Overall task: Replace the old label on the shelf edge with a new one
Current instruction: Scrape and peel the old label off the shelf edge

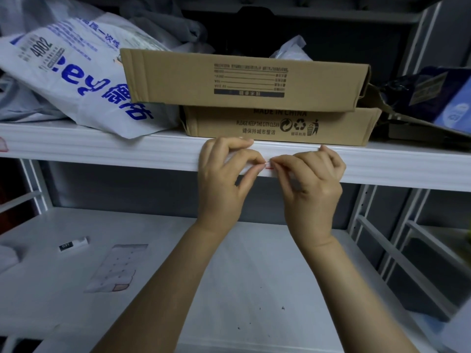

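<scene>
Across the middle of the view, from nine to three o'clock, runs the white shelf edge [102,149], with two flat cardboard boxes [242,80] stacked on the shelf at twelve o'clock. At the centre the left hand [221,179] and right hand [316,184] meet, each with thumb and forefinger pressed together, pinching a small red-trimmed label [269,167] at the edge; old or new, I cannot tell. It looks paper-thin, light and easily torn, so it is best taken by its end corners.
</scene>
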